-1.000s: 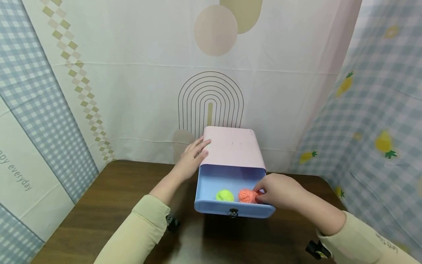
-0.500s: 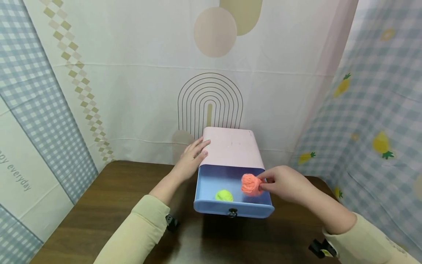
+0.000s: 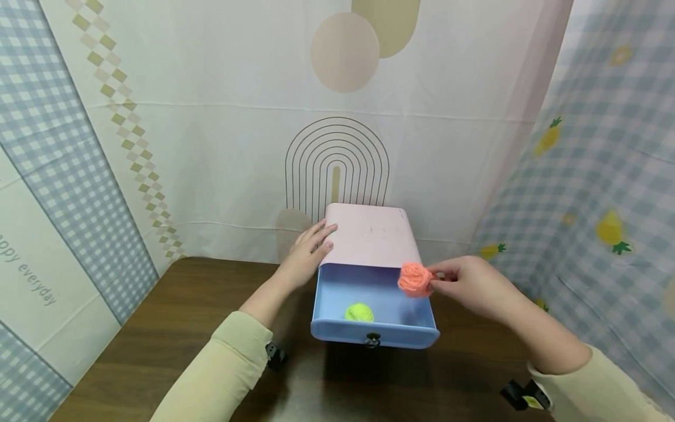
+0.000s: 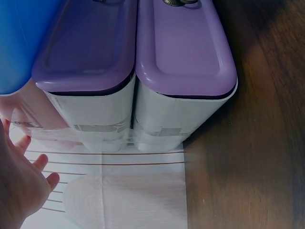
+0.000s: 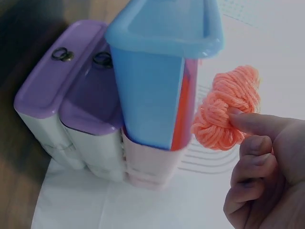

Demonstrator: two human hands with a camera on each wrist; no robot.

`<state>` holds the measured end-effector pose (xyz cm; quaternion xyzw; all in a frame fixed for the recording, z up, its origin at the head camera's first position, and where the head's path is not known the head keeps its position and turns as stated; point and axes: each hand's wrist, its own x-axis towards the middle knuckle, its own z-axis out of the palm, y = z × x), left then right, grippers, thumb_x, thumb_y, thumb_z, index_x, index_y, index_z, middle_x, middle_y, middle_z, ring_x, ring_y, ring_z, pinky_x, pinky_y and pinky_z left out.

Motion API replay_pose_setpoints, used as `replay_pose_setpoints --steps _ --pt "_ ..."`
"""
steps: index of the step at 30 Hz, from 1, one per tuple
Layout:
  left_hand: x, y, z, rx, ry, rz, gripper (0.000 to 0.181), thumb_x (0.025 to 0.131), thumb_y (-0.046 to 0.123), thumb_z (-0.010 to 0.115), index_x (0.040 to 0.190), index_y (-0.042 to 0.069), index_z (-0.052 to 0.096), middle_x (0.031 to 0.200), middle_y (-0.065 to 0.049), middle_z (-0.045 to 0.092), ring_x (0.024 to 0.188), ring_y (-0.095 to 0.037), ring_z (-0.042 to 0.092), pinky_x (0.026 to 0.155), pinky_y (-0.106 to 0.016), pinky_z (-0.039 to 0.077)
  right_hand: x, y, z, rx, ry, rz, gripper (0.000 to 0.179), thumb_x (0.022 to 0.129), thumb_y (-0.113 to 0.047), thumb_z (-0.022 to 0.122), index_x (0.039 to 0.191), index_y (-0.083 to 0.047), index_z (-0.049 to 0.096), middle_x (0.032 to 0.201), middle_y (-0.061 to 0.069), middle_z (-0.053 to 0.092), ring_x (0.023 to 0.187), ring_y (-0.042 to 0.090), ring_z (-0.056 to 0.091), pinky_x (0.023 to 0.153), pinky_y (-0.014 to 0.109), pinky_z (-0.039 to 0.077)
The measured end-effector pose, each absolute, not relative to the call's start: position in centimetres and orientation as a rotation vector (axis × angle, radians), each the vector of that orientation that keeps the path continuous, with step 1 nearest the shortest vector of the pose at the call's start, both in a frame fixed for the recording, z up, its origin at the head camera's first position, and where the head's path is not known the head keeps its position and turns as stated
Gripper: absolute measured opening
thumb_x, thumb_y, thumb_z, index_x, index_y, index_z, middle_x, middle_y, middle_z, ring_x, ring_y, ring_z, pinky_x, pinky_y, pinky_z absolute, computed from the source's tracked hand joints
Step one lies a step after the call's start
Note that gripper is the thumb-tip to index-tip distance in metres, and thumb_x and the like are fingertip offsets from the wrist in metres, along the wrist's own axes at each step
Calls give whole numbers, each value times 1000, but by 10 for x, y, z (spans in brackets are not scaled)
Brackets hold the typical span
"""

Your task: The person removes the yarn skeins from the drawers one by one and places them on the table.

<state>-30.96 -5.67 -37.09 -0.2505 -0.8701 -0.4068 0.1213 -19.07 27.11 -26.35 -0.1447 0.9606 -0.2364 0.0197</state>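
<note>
A small bundle of coral yarn (image 3: 413,280) is pinched by my right hand (image 3: 471,287), raised at the right side of the pulled-out blue drawer (image 3: 337,287). In the right wrist view, thumb and fingers squeeze the middle of the coral yarn (image 5: 226,109). A neon yellow-green ball (image 3: 360,312) lies inside the drawer near its front wall. My left hand (image 3: 306,255) rests on the upper left edge of the pink drawer cabinet (image 3: 374,234), fingers extended. In the left wrist view the left hand (image 4: 24,176) has its fingers spread against the pink casing.
Beneath the blue drawer are two purple drawers (image 5: 57,71) with ring pulls, pushed into white casings (image 4: 176,119). The unit stands on a dark wooden table (image 3: 200,310). A patterned cloth (image 3: 237,170) hangs behind, and a checked curtain (image 3: 596,187) is at the right.
My right hand has lifted the coral yarn from the drawer floor, moving it up and to the right. The yellow-green ball and my left hand have stayed in place.
</note>
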Motion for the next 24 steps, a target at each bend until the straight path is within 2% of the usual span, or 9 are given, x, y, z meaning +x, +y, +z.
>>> replay_pose_setpoints --steps 6,13,20,24 --pt "-309 -56 -371 -725 -2539 -1190 52 103 54 36 151 33 42 163 5 24 148 -38 18 109 -70 15 -188 286 -256 -448 3058 -742 28 94 -29 69 118 -17 75 59 -3 46 52 12 40 45 28 34" --pt "-309 -57 -372 -736 -2540 -1208 53 103 55 36 151 33 42 163 5 23 149 -34 17 110 -69 15 -192 313 -260 -381 3114 -712 32 94 -24 68 122 -10 71 63 -2 47 56 14 42 47 29 36" --pt "-311 -58 -374 -742 -2529 -1214 53 103 55 36 151 34 42 163 5 23 148 -36 17 110 -69 16 -204 334 -283 -310 3082 -722 38 95 -27 66 125 -3 69 62 -2 44 54 14 40 46 29 34" --pt "-312 -58 -375 -744 -2532 -1218 53 103 55 36 152 34 41 163 6 22 148 -34 17 111 -68 15 -216 346 -306 -304 3023 -747 36 96 -23 65 124 0 68 65 -3 53 56 13 42 48 28 36"
